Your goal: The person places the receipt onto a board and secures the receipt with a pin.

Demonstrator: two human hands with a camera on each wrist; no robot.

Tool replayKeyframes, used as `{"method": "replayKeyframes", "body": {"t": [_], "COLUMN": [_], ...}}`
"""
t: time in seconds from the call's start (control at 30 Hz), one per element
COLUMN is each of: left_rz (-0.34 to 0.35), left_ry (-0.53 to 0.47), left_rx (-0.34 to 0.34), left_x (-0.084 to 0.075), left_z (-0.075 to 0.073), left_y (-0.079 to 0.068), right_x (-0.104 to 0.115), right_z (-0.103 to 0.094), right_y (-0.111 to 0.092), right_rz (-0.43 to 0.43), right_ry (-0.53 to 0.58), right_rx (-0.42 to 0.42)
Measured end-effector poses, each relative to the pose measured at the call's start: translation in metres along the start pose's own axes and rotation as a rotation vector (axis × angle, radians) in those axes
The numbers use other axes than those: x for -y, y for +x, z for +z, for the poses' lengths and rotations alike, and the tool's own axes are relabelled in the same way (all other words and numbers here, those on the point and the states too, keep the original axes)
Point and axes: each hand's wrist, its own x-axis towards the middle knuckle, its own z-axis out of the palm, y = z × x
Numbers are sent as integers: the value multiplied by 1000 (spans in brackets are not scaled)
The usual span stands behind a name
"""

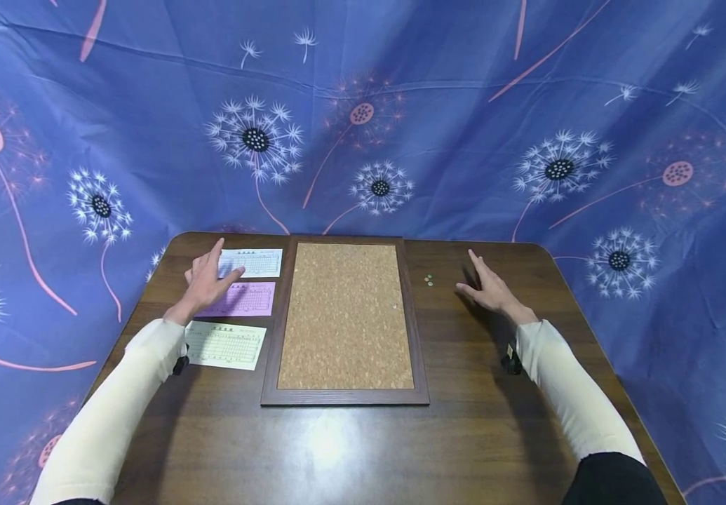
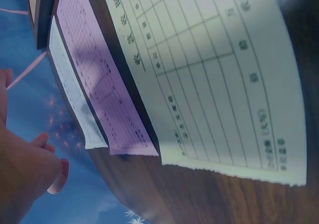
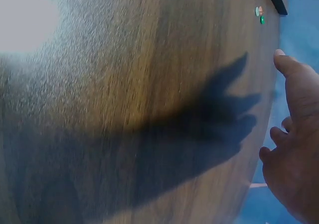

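Three printed paper slips lie in a column on the left: a pale blue slip (image 1: 261, 263) at the back, a purple slip (image 1: 254, 300) in the middle and a pale green slip (image 1: 226, 346) in front. Above the back two, my left hand (image 1: 203, 280) hovers with fingers extended and thumb spread, overlapping them in the head view. A framed cork board (image 1: 345, 315) lies to the right of the slips. Beyond its right edge sit a few small round tack-like pieces (image 1: 428, 280), green and pale. My right hand (image 1: 492, 289), holding nothing, is raised right of them, fingers stretched forward.
All this lies on a dark brown wooden table (image 1: 337, 449) with rounded back corners. Blue dandelion-print cloth (image 1: 464, 140) hangs behind and around it. The right hand's shadow falls on the wood, and a bright reflection shows near the front.
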Motion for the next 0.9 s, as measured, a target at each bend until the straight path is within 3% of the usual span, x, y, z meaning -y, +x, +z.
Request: {"method": "replayKeyframes", "body": {"t": [0.27,0.73,0.9], "left_rz": [45,96,111], "left_ry": [-38,-100,-100], "left_rx": [5,21,19], "left_x": [-10,-26,-24], "left_z": [11,22,24], "left_y": [-6,-20,-22], "right_x": [11,28,32], "right_z": [3,15,20], "right_y": [-2,-8,-11], "right_rz": [24,24,23], "right_ry": [113,151,184], "right_rx": [-8,6,16]}}
